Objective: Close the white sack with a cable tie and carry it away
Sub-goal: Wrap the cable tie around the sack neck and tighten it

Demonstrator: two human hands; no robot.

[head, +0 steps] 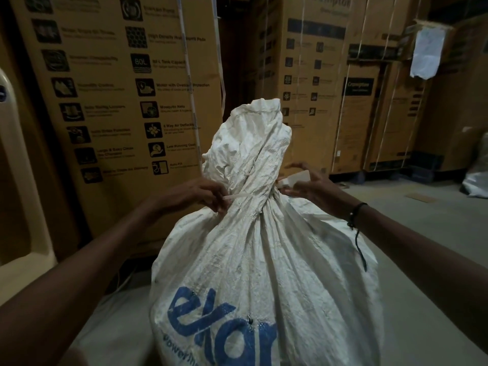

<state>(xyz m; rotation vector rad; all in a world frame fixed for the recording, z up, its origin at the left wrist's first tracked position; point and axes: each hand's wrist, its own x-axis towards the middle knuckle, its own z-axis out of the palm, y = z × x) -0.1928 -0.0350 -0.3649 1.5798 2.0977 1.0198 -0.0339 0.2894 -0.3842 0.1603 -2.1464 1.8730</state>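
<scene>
A full white woven sack (264, 260) with blue lettering stands upright in front of me, its neck gathered and twisted, the loose top sticking up. A white cable tie (239, 196) runs around the front of the neck. My left hand (200, 194) pinches the tie's left end beside the neck. On the right side of the neck, my right hand (310, 184) grips the tie's other end, blurred, with the fingers partly spread. The tie's far side behind the neck is hidden.
Tall cardboard appliance boxes (126, 101) stand close behind the sack, with more stacked at the right (330, 88). A cream plastic unit (18, 180) stands at the left. Bare concrete floor (422, 220) stretches to the right, with another white bag (478, 178) at the far right edge.
</scene>
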